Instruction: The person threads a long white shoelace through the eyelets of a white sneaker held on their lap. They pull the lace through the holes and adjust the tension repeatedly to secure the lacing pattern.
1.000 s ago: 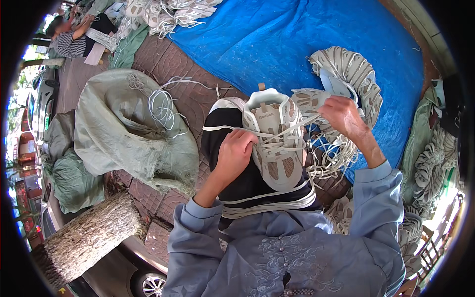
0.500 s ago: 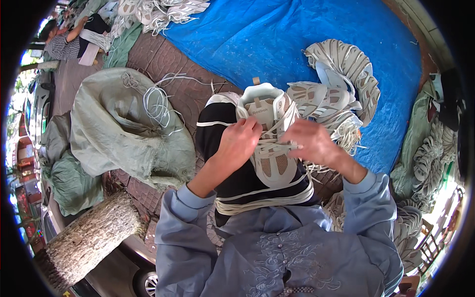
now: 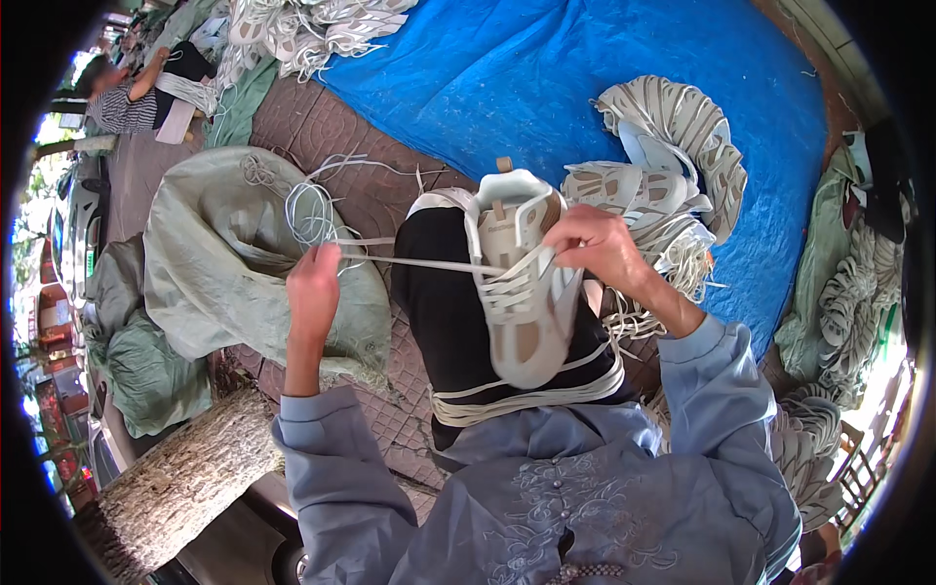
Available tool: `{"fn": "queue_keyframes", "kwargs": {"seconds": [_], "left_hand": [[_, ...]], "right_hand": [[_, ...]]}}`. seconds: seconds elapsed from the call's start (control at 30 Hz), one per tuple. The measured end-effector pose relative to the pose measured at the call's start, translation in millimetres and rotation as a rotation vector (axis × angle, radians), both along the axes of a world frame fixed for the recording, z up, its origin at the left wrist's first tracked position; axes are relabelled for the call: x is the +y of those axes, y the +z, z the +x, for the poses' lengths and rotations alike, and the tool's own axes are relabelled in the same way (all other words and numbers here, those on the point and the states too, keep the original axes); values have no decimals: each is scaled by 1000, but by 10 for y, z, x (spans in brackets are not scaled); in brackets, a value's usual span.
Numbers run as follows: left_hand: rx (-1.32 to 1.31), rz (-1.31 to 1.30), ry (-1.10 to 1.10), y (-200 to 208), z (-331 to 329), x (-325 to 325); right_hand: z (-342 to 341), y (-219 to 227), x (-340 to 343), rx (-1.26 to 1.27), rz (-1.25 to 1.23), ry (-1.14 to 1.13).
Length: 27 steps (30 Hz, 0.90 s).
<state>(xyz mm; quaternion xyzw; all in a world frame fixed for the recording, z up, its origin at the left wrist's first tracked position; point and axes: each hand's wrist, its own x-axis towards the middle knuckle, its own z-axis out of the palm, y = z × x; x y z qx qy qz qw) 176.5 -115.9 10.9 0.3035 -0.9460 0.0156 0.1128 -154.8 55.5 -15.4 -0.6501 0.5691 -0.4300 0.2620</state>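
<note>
A beige and white sneaker upper (image 3: 518,356) lies across my black-clad thighs, toe toward me, with laces crossed over its front. Out to the left, my left hand (image 3: 314,285) is closed on a pale shoelace (image 3: 419,261), which runs taut from the upper's eyelets. My right hand (image 3: 592,244) pinches at the right edge of the upper's opening, where a stretch of lace comes to its fingertips. Several spare laces (image 3: 526,401) lie looped round my thighs near my lap.
Nested shoe uppers (image 3: 717,146) curve over a blue tarp (image 3: 546,78) ahead right. On the paving at left sit a pale green sack (image 3: 210,283) with a coil of white laces (image 3: 310,210) and a log (image 3: 185,473). Another person (image 3: 132,105) sits far left.
My left hand has moved left from the upper, drawing the lace out taut. My right hand has shifted slightly up and left to the upper's edge.
</note>
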Motion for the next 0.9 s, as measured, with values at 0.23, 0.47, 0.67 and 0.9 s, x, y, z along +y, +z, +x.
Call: {"fn": "queue_keyframes", "kwargs": {"seconds": [0.23, 0.47, 0.67, 0.9], "left_hand": [[-13, 69, -69, 42, -346, 287], [-176, -216, 152, 323, -442, 296], [1078, 1506, 461, 78, -430, 357], [1895, 1867, 286, -149, -398, 223]], "right_hand": [[176, 233, -60, 503, -91, 148], [253, 279, -43, 940, -295, 206], [-238, -74, -101, 692, -144, -209], [-341, -423, 93, -470, 630, -423]]}}
